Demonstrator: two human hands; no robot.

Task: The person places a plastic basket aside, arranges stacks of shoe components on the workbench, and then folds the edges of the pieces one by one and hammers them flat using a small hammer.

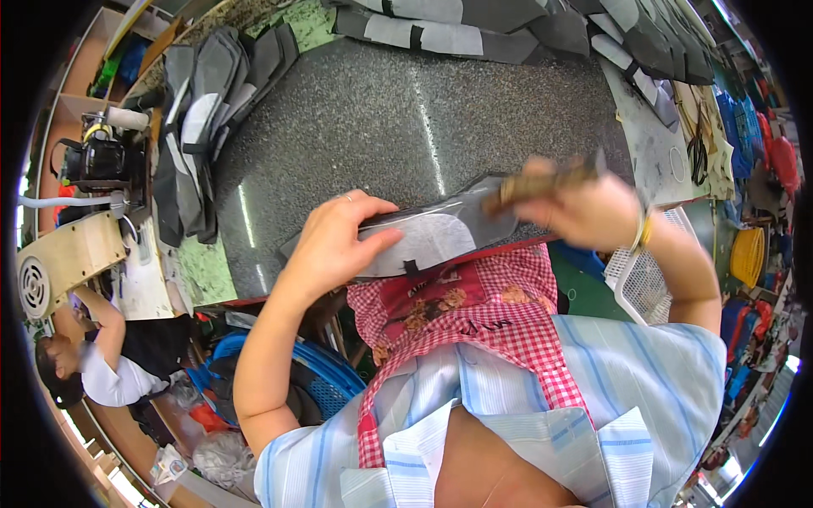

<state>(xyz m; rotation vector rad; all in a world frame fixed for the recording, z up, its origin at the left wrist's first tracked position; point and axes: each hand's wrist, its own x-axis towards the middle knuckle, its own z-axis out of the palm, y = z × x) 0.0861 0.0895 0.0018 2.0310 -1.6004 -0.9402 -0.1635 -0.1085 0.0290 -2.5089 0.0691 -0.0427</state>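
Observation:
A long dark grey cut piece (428, 238) with a pale grey patch and a small black tab lies along the near edge of the speckled table. My left hand (339, 237) holds its left part, thumb on the pale patch and fingers on the far edge. Over the right end of the piece is my right hand (589, 207), smeared by motion. It is closed round a brown brush-like tool (529, 188), whose one end touches or hovers just over the piece; blur hides which.
Stacks of similar grey pieces lie at the table's left (207, 110) and far side (440, 38). A sewing machine (97, 157) stands at far left, near another person (110, 364). Below are a blue basket (326, 381) and a white basket (644, 284).

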